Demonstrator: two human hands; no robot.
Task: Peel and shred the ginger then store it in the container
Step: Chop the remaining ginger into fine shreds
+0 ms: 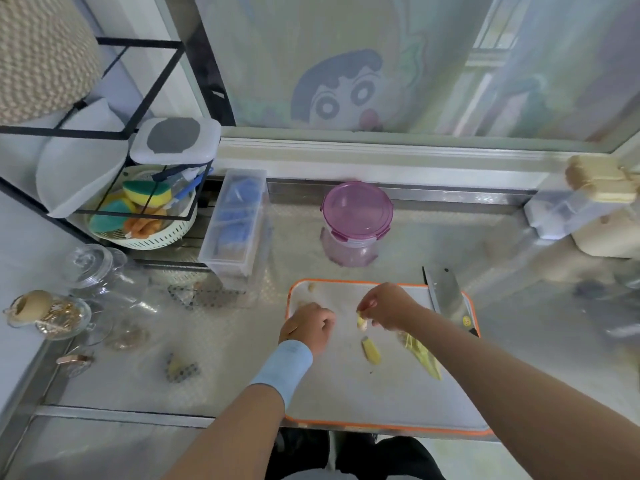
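A person works over a white, orange-rimmed cutting board point(346, 393) at the lower centre of the frame, set on a metal counter point(225, 341). The right hand point(388, 306) pinches a small pale ginger piece point(362, 322) at its fingertips, low over the middle of the board. The piece's long axis runs roughly up and down the frame, and whether it touches the board cannot be told. The fingertip grip looks suited to picking off skin or setting the piece down for cutting.

The left hand point(308, 323), with a light blue wristband point(287, 368) below it, sits curled at the board's left side, near the right hand. Whether it holds anything cannot be told.

A second ginger chunk point(371, 351), yellow and apparently peeled, lies on the board just below the pinched piece, slanting from upper left to lower right. Ginger shreds point(420, 355) lie heaped beside the right forearm, their strands on the same diagonal, apparently kept to one side so cutting room is free.

A cleaver point(446, 292) lies at the board's upper right corner, its blade pointing toward the top of the frame, likely for ready reach. The container point(356, 216), its purple lid on, stands on the counter above the board, well apart from the ginger. Storing appears some way off.
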